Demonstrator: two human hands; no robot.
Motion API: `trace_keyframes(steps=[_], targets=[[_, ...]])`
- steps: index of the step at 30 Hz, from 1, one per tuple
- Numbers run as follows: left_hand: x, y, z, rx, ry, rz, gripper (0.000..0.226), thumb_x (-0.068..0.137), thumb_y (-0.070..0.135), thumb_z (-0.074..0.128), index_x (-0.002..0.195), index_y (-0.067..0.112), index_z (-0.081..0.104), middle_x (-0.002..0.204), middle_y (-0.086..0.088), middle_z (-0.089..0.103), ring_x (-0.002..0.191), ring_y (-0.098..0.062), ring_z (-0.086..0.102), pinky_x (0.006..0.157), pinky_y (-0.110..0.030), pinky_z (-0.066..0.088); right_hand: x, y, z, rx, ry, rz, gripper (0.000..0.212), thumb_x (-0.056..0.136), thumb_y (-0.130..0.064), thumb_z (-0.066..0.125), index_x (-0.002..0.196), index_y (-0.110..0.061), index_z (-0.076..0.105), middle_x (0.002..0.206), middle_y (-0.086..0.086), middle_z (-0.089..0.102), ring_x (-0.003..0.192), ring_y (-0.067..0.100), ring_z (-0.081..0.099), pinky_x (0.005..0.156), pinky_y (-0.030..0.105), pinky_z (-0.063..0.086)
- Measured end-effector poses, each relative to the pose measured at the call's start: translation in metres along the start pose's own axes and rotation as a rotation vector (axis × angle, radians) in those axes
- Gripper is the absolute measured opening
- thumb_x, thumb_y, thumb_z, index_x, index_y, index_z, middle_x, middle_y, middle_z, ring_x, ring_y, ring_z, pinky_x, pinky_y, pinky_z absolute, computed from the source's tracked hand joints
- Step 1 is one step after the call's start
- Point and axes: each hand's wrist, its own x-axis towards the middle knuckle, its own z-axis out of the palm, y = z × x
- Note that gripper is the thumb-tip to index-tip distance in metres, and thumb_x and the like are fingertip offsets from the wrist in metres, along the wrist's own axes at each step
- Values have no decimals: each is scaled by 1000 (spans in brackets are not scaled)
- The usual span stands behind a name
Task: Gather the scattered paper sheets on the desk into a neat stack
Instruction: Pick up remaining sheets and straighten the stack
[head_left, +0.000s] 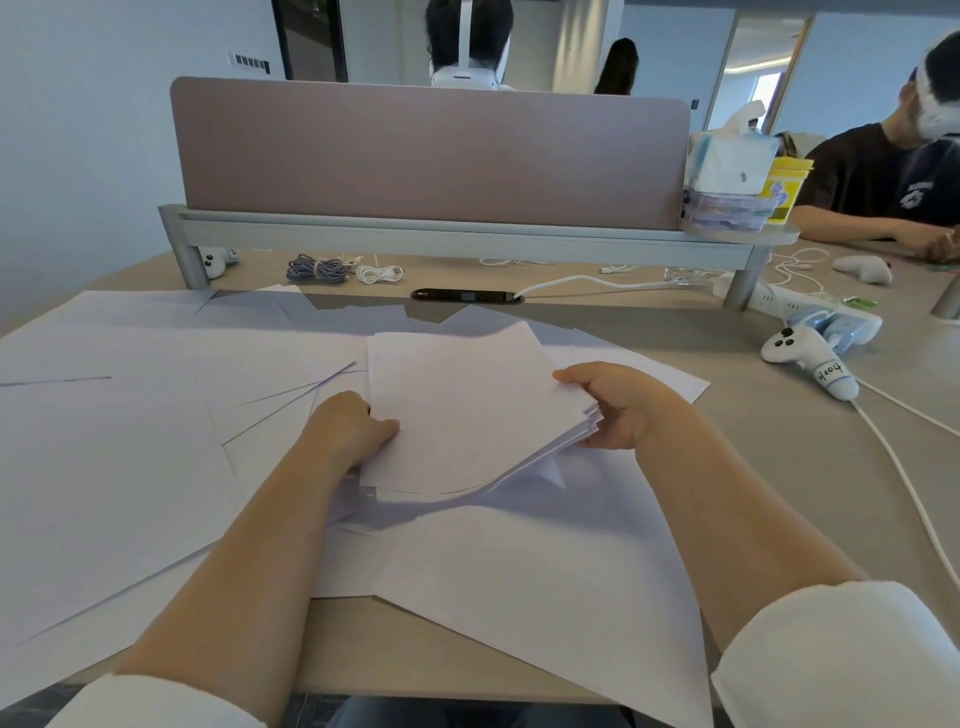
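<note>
Stack (467, 415): white sheets, lifted above the bench (753, 441), centre, near edge sagging. Left hand (348, 431) pinches its left edge; right hand (618, 405) grips its right edge. Loose sheets (119, 415): spread flat, overlapping, beneath and left. Controller (805, 361): far right.

Stack (467, 410) lies on loose sheets (114, 415); controller (808, 361) right.

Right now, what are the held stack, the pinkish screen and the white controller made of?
The stack looks like thin matte white paper: its edge fans and sags between the left hand and right hand. The screen seems matte, maybe fabric-covered; I cannot be sure. The controller looks like smooth white plastic with black buttons.
</note>
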Motion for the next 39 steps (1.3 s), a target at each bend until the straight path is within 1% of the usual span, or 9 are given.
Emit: trace_keyframes(steps=[3,5,8,16,21,27,32,35,39], targets=[[2,2,2,-47,-22,-26,29,89,35,56,86,6,53,95,-15,61,78,-28,55,53,-27,41,0,-4,2,51,-31,-7,10,92,-17,53,88,-11,60,79,8,68,76,25,62,75,39,52],[2,3,3,-56,-12,-22,35,89,35,56,104,4,57,109,-15,62,89,-30,57,66,-31,48,-1,-5,4,55,-38,-14,9,92,-16,53,90,-11,59,82,9,68,74,26,64,75,41,53],[0,3,5,-34,9,1,49,89,34,59,123,0,51,125,-15,57,109,-32,56,84,-33,45,0,-1,4,82,-28,-15,11,93,-15,53,83,-11,57,60,6,70,65,22,66,57,33,57],[3,1,4,-23,-10,27,50,88,31,62,125,-1,50,128,-17,56,116,-33,53,92,-33,41,11,9,2,35,2,-72,12,91,-20,59,84,-10,59,72,7,68,69,23,62,67,30,49],[4,0,1,-16,-26,20,44,90,30,60,119,-1,54,124,-16,58,111,-33,55,85,-31,41,16,12,-1,-146,42,-78,15,87,-25,65,93,-12,63,89,10,64,73,27,59,58,28,47],[3,-4,-4,-24,-43,-6,41,90,28,61,121,2,55,124,-15,59,109,-32,55,87,-33,43,14,18,9,-136,-27,-38,26,94,-21,56,111,-1,56,87,14,67,76,30,65,75,40,54],[3,-1,-5,12,-19,-6,42,96,42,42,88,4,58,106,-21,60,88,-32,53,63,-29,37,9,12,19,-532,143,-178,28,95,-17,54,116,-1,47,108,9,59,100,30,60,86,38,51],[3,0,-6,-25,-34,-34,61,98,48,31,125,-3,53,130,-19,54,116,-33,51,92,-33,38,1,2,5,-433,154,-211,28,93,-11,55,119,1,52,111,15,63,95,30,63,89,40,52],[1,0,-2,69,-48,17,66,98,50,25,125,-3,54,132,-19,54,118,-33,50,98,-34,36,-25,2,-27,-332,212,-233,25,92,-7,55,116,-3,58,103,16,65,78,27,62,68,31,55]])
